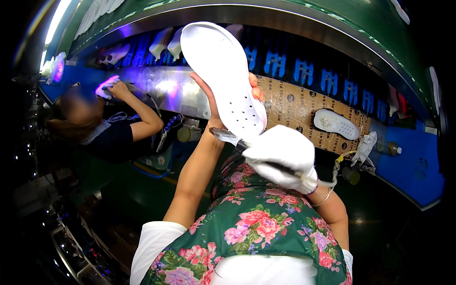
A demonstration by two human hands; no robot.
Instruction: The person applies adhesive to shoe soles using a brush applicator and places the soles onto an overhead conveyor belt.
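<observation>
A white shoe sole (pixel 216 66) with small holes in one end stands tilted up in front of me. My left hand (pixel 212 102), bare, is wrapped round it from beneath, with fingertips showing on its right edge. Close below the sole's holed end is my right hand (pixel 282 154) in a white glove, closed and slightly blurred. It grips a brush (pixel 227 136) with a dark tip that points left, near my left wrist. The glove hides most of the handle. Whether the brush touches the sole I cannot tell.
Another sole (pixel 336 124) lies on printed cardboard (pixel 289 107) over the bench. A cloth (pixel 365 148) and a bottle (pixel 389 148) are at the right. A co-worker's hand (pixel 118 89) holds a lit sole at the left. Blue racks (pixel 304 71) line the back beneath a green ledge.
</observation>
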